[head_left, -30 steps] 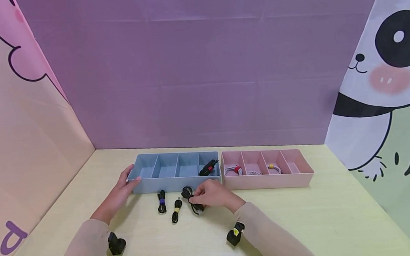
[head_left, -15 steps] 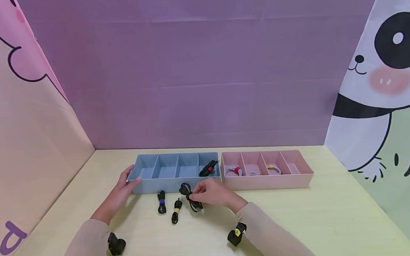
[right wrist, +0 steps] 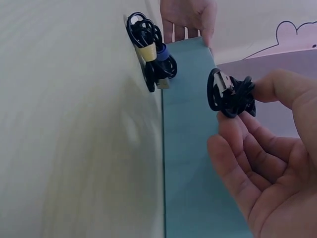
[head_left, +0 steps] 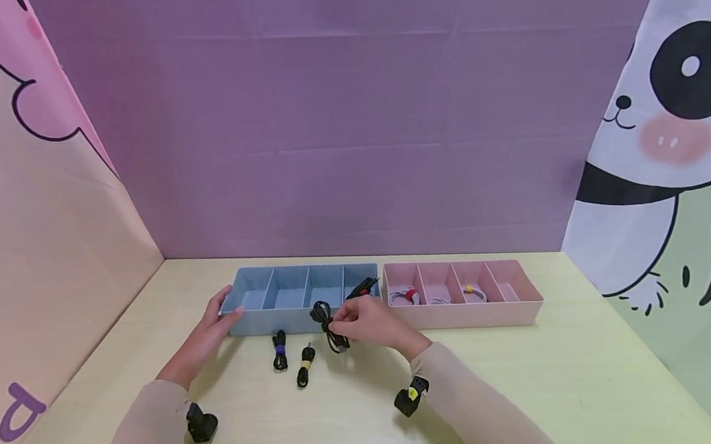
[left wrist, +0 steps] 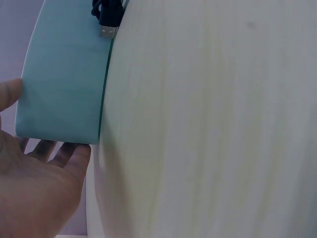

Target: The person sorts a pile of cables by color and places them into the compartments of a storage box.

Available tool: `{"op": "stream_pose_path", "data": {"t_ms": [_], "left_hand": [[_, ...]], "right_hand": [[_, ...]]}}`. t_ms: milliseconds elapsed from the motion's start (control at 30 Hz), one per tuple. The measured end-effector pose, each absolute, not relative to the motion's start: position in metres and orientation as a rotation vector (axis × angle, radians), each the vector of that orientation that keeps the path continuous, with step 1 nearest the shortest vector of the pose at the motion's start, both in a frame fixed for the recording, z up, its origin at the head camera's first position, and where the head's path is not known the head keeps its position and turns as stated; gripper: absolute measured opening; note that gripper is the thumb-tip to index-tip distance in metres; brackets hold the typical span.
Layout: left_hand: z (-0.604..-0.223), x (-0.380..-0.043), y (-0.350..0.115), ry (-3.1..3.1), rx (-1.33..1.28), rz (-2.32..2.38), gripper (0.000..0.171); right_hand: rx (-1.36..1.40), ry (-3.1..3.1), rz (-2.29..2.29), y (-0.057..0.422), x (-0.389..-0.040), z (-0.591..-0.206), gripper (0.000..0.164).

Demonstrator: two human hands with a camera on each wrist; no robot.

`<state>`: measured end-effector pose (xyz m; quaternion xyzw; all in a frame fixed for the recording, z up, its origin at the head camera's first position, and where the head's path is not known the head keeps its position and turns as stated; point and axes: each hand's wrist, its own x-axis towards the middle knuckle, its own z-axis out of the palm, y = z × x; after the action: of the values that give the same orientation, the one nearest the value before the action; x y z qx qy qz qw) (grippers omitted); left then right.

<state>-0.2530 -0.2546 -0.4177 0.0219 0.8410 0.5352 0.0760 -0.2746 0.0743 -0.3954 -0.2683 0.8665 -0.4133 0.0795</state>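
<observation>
My right hand [head_left: 375,325] pinches a coiled black USB cable [head_left: 321,314] between thumb and fingertips, raised off the table before the front wall of a blue divided box [head_left: 294,320]. Its metal plug [right wrist: 223,80] shows in the right wrist view. At the left end of that box my left hand [head_left: 210,334] holds the corner, thumb on one side and fingers on the end wall. Two more coiled black cables lie on the table: one with a purple tie [head_left: 280,351], one with a yellow tie [head_left: 305,366].
In the blue box's rightmost compartment lies a black cable with a red tie [head_left: 362,289], partly behind my right hand. Right beside it stands a pink divided box [head_left: 467,316] with white cables [head_left: 411,296] in several compartments. A purple backdrop [head_left: 349,126] rises behind the table.
My right hand has lifted the black cable from the tabletop, up and toward the blue box. The left hand stays on the box's end.
</observation>
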Motion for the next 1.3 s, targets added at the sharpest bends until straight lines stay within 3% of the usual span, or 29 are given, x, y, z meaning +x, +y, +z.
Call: {"op": "stream_pose_path", "data": {"t_ms": [1300], "left_hand": [[-0.417, -0.255, -0.254, 2.536, 0.057, 1.602, 0.087]], "right_hand": [[-0.692, 2.646, -1.292, 0.063, -0.304, -0.364, 0.021]]}}
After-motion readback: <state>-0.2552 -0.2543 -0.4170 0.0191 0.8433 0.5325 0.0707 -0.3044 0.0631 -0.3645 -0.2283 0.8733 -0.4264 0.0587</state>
